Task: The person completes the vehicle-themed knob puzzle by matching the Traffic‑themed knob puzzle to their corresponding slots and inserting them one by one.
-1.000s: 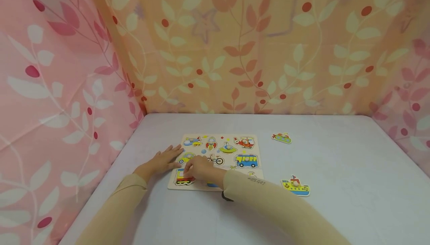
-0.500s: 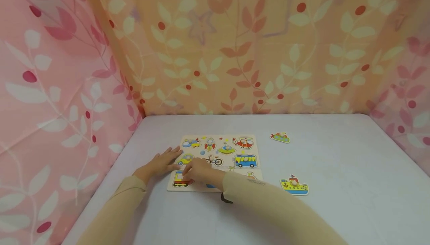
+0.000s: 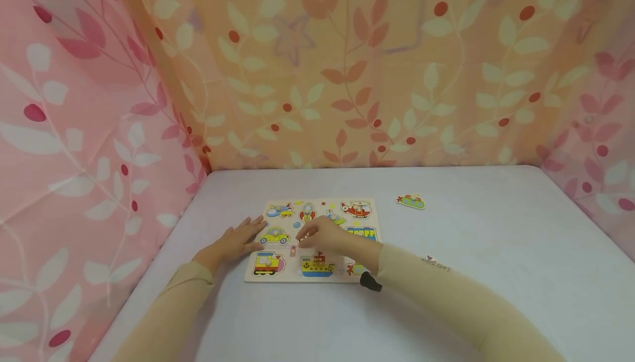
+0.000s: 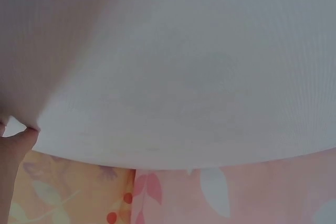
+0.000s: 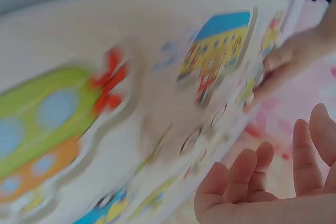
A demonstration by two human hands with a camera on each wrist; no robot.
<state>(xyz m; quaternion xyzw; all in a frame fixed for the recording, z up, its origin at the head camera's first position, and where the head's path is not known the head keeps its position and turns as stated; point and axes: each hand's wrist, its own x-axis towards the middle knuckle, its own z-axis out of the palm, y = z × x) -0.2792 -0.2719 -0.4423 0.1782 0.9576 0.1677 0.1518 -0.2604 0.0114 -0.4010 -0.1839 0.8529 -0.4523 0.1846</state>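
Note:
A wooden peg puzzle board [image 3: 250,274] with vehicle pictures lies on the table. My left hand [image 3: 232,246] rests at its left edge, fingers spread; part of it enters the left wrist view at the far left. Over the middle of the board is my right hand [image 3: 324,234], its fingers loosely bent with nothing between them in the right wrist view. A train piece [image 3: 262,265] with a knob lies at the board's lower left. Below my right hand show a ship picture [image 3: 317,268] and, partly covered, a submarine picture [image 5: 58,108].
A loose submarine piece [image 3: 412,201] lies on the table right of the board. The tip of the loose ship piece [image 3: 429,258] shows behind my right sleeve [image 3: 436,290]. Patterned curtains [image 3: 342,64] rise behind the table and at its sides.
My right hand has left the train piece and moved right across the board. The ship picture has come into sight, and the right sleeve now covers most of the loose ship piece.

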